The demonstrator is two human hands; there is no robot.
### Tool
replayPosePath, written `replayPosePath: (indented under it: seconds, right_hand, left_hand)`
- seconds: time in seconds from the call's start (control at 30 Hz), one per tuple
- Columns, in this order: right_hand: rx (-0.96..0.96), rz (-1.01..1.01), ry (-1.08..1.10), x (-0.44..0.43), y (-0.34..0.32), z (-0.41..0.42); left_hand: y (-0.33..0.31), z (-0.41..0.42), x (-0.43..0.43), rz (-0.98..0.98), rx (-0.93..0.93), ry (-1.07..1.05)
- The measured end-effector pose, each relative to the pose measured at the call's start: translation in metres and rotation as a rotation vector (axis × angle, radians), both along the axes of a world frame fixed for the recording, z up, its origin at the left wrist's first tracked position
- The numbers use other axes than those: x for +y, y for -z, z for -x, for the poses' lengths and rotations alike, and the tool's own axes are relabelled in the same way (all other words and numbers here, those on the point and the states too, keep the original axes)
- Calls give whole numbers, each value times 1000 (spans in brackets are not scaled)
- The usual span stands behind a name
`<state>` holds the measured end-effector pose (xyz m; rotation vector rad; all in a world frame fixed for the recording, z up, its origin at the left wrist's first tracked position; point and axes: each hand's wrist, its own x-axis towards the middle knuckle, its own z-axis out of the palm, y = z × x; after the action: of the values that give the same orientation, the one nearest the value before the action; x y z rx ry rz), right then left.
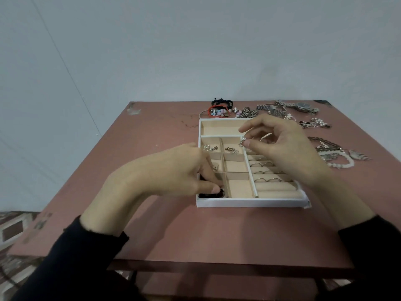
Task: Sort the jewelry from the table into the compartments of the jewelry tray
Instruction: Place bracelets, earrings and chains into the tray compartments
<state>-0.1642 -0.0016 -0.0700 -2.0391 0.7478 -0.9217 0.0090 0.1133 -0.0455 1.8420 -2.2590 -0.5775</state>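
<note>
Head view: the white jewelry tray sits on the reddish table. The left hand, fingers curled, pinches a black piece in the tray's near-left compartment. The right hand hovers above the ring rolls, pinching a small silver piece between thumb and forefinger. Unsorted jewelry lies beyond and right of the tray.
</note>
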Motion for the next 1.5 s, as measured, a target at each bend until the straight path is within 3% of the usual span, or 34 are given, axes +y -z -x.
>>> replayPosePath:
  seconds: [0.1,0.37,0.57,0.67,0.83,1.5]
  right_hand:
    - [15,6,-31,3,-6,-5]
    - [148,20,-188,12,-4,-39]
    - [331,159,-181,8,0,-41]
    - [420,316,-93,-2,-5,-31]
    - [571,390,-105,-10,1,-19]
    - [507,411,-50,-13,9,-20]
  left_hand:
    - [-2,-9,-4,10,109,-109]
    - [39,-30,-43,473,419,-596]
    - [44,-33,-46,452,504,-530]
    - [43,-30,-43,425,379,-446]
    - [39,-25,-39,415,235,-351]
    - [36,-21,-37,413,245,-335]
